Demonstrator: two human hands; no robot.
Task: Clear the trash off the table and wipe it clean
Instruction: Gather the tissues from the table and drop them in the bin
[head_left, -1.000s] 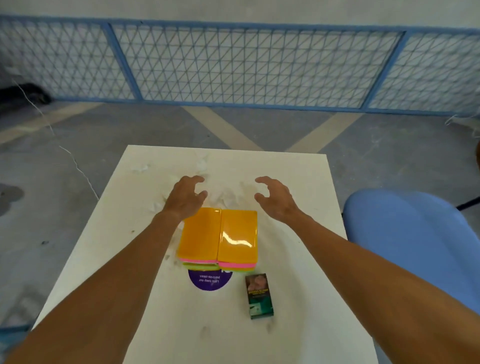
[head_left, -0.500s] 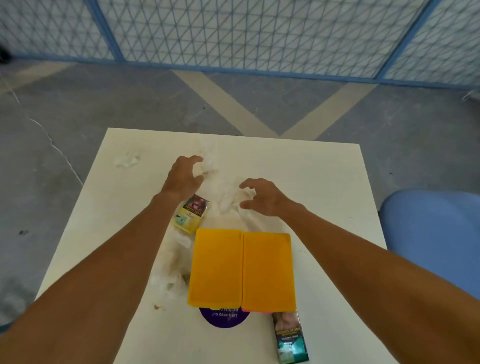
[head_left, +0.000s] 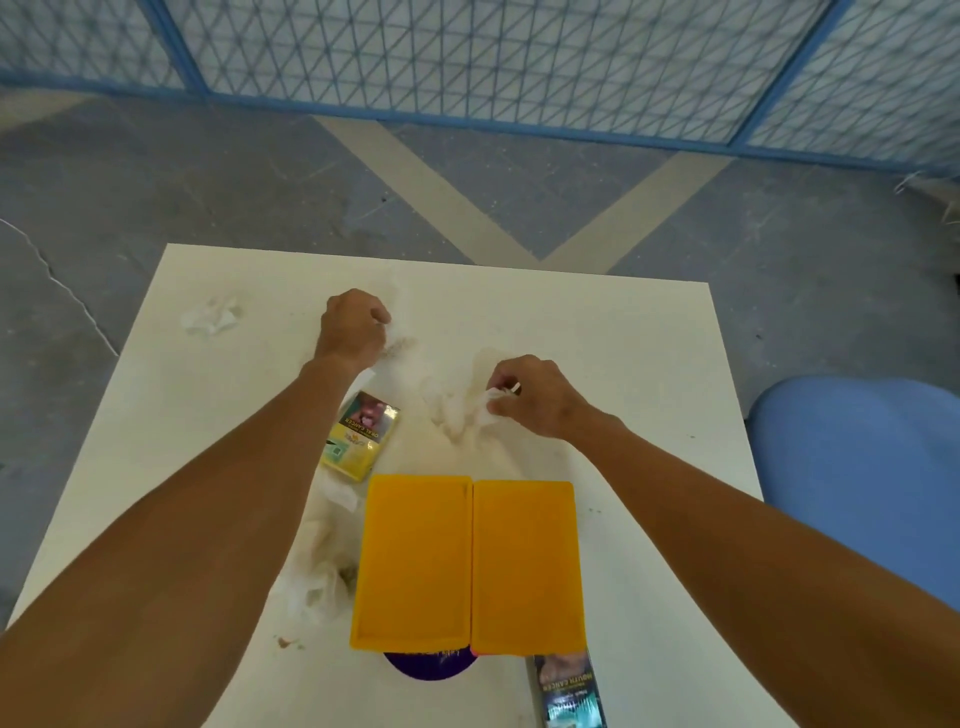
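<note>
The right hand (head_left: 537, 400) pinches a crumpled tissue (head_left: 485, 413) in a narrow grip just over the white surface (head_left: 649, 364). The left hand (head_left: 350, 330), farther out, curls its grip tight on tissue scraps (head_left: 397, 317). A yellow cigarette pack (head_left: 361, 439) lies beside its wrist.

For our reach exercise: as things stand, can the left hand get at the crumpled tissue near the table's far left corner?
Probably yes: the crumpled tissue lies alone on the bare table, left of the left hand, nothing between them. That hand grips a tissue scrap, though.
</note>
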